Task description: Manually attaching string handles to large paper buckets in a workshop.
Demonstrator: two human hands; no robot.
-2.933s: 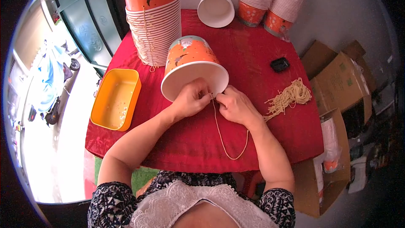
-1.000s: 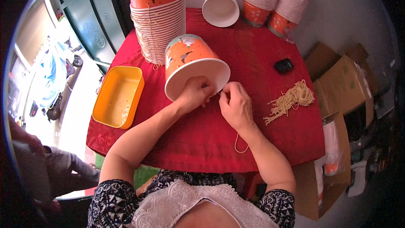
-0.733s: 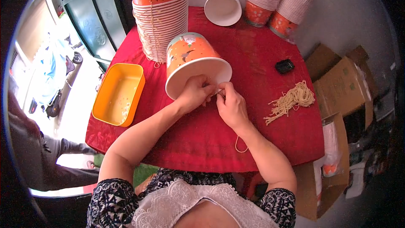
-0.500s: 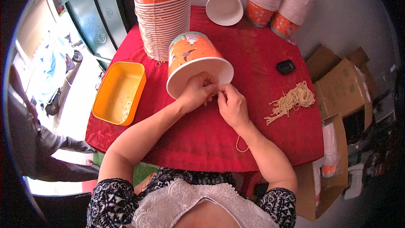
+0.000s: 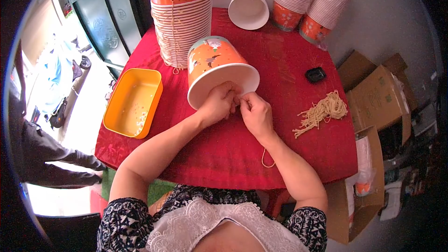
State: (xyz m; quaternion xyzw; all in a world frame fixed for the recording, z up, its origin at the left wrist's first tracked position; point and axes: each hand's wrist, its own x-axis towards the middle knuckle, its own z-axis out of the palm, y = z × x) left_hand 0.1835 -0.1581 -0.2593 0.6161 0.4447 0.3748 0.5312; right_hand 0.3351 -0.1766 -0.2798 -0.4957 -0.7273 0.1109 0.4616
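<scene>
The orange paper bucket [image 5: 215, 67] lies tipped on its side at the middle of the red tabletop [image 5: 289, 88], its white mouth turned toward us, and our two hands meet at the near rim. We judge the step in hand to be fixing a length of cream string [image 5: 267, 158] to that rim. To do it well we should keep the bucket pinned so it cannot roll, hold the string taut between the two hands, and work close to the rim where the fingers can feel the knot.

Our left hand [image 5: 218, 103] reaches in from the near left, forearm slanting across the cloth, fingers curled tight at the rim's lip. Our right hand [image 5: 255, 112] comes in from the near right, knuckles up, fingers pinched narrow on the string; its loose end loops down beside the right wrist.

Far left stands a tall stack of orange buckets [image 5: 181, 16]; left of us sits a yellow plastic tray [image 5: 133, 102]. A bundle of cut strings [image 5: 323, 112] lies to the right, near a small black object [image 5: 316, 74].
</scene>
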